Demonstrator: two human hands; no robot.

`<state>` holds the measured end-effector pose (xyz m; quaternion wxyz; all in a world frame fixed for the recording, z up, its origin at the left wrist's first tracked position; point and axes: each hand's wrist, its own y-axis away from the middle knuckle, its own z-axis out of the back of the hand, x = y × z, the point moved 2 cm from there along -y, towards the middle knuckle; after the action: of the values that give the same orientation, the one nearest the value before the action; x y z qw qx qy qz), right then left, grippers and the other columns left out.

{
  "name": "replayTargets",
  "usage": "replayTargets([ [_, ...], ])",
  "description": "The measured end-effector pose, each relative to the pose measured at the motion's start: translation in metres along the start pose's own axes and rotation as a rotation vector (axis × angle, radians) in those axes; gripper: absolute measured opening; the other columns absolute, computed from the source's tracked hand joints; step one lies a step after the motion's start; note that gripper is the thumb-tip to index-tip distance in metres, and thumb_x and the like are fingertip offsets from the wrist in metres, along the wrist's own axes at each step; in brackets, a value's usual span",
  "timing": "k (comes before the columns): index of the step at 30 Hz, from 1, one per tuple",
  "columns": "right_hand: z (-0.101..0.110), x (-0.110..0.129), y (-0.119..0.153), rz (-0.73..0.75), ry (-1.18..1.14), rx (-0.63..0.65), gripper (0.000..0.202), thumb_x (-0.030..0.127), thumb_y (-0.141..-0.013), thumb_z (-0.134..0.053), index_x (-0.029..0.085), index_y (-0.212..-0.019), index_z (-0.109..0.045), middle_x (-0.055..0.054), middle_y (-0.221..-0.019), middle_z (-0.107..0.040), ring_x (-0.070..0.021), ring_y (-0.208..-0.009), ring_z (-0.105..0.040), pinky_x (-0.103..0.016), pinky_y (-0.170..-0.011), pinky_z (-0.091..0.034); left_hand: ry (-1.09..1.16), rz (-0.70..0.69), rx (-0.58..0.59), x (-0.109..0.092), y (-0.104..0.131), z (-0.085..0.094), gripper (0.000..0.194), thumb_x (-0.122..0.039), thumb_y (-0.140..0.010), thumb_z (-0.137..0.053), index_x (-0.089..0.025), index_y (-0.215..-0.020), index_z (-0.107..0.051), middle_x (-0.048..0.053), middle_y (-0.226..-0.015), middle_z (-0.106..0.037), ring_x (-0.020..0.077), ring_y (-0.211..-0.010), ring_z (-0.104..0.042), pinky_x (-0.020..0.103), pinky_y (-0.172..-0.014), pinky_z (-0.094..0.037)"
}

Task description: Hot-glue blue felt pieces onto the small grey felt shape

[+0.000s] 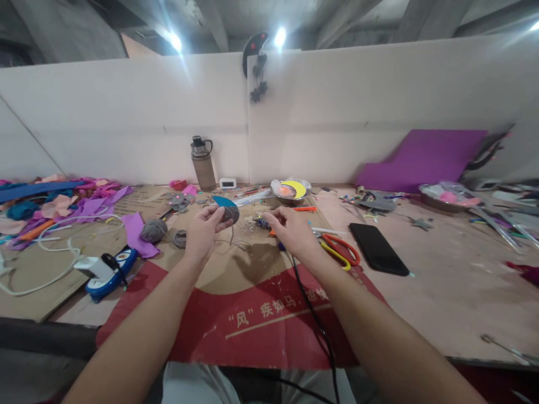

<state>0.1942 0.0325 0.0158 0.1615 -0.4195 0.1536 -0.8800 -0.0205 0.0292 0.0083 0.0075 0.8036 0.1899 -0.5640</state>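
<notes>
Cluttered craft bench, felt piece in hand

Cardboard sheet, red-printed at its near edge, covers the plywood table before a white partition. Both forearms stretch forward over it. Left hand pinches a blue-and-grey felt piece raised above the cardboard. Right hand hovers just beside it, palm down, fingers loosely spread, holding nothing visible. Scissors and a black phone lie to the right.

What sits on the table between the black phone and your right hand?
In the head view, scissors with orange and yellow handles lie between the black phone and the right hand.
</notes>
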Motion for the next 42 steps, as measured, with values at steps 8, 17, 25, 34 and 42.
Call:
replayTargets([
  [8,-0.030,-0.047,0.009,-0.297,0.344,0.113,0.027,0.029,-0.074,-0.069,0.011,-0.093,-0.063,-0.022,-0.092,-0.068,-0.0320,-0.086,-0.066,-0.038,-0.074,-0.044,0.013,-0.005,0.008,-0.003,-0.002,-0.001,0.023,-0.025,-0.067,-0.081,-0.012,-0.078,-0.066,0.003,-0.077,-0.069,0.0129,-0.069,-0.069,0.028,-0.074,-0.061],
  [17,-0.021,-0.044,-0.001,-0.456,-0.253,-0.064,0.014,0.023,-0.070,-0.051,0.022,-0.083,-0.051,0.004,-0.060,-0.050,-0.0144,-0.053,-0.048,-0.027,-0.051,-0.041,0.008,0.031,0.003,-0.005,0.002,-0.001,0.020,-0.020,-0.067,-0.080,-0.013,-0.079,-0.066,0.004,-0.077,-0.069,0.0140,-0.071,-0.070,0.028,-0.072,-0.061],
  [25,-0.022,0.005,0.015,-0.201,-0.820,0.113,0.030,0.043,-0.080,-0.062,0.019,-0.097,-0.060,0.005,-0.063,-0.050,-0.0110,-0.050,-0.045,-0.025,-0.048,-0.039,-0.057,0.111,-0.077,-0.006,0.002,0.001,0.012,-0.016,-0.070,-0.075,-0.014,-0.079,-0.067,0.004,-0.074,-0.070,0.0147,-0.069,-0.070,0.019,-0.057,-0.056],
  [34,-0.027,0.018,0.024,-0.062,-0.615,0.107,0.032,0.047,-0.085,-0.058,0.019,-0.101,-0.058,0.003,-0.064,-0.055,-0.0128,-0.054,-0.049,-0.027,-0.054,-0.043,-0.132,0.114,-0.082,-0.002,0.004,-0.004,0.005,-0.013,-0.072,-0.072,-0.015,-0.074,-0.068,0.003,-0.071,-0.071,0.0133,-0.062,-0.068,0.020,-0.056,-0.054],
  [42,-0.023,0.028,0.028,-0.025,-0.576,0.056,0.028,0.047,-0.089,-0.057,0.020,-0.094,-0.054,0.001,-0.070,-0.061,-0.0150,-0.062,-0.059,-0.029,-0.066,-0.049,-0.178,0.070,-0.053,-0.001,0.005,-0.004,0.004,-0.014,-0.072,-0.071,-0.016,-0.071,-0.068,0.001,-0.069,-0.070,0.0132,-0.062,-0.067,0.020,-0.056,-0.054],
])
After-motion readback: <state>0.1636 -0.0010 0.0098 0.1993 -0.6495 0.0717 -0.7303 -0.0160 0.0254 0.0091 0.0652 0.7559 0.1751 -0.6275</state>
